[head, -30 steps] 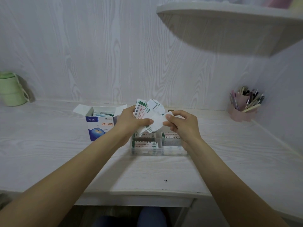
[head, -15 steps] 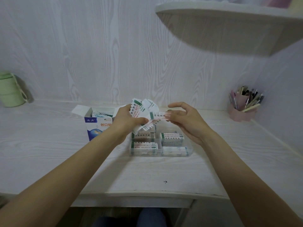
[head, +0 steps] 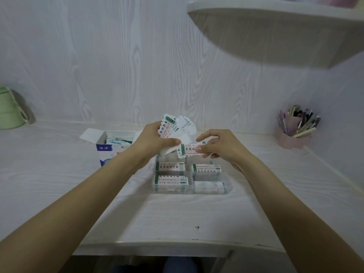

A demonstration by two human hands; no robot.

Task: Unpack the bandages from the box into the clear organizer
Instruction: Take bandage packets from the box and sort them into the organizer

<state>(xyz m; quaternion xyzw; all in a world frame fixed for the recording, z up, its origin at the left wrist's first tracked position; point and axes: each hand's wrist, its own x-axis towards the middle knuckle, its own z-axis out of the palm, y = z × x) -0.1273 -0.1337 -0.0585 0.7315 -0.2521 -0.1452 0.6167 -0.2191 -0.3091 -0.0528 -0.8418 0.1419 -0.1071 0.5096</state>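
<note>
My left hand (head: 151,141) grips a fanned bunch of wrapped bandages (head: 175,127) above the back of the clear organizer (head: 226,186). My right hand (head: 220,148) pinches a single bandage (head: 189,151) by its right end, held flat just over the organizer's back compartments. The organizer's front and middle compartments hold stacks of bandages (head: 170,167). The open blue-and-white box (head: 110,146) stands to the left, behind my left wrist, with more bandages inside.
A green mug (head: 9,111) stands at the far left by the wall. A pink cup of pens (head: 293,131) sits at the right corner. A white shelf (head: 275,26) juts out overhead. The desk's front edge (head: 177,245) runs below.
My right hand has pulled one bandage out of the bunch and lowered it toward the organizer. The left hand has stayed nearly in place.
</note>
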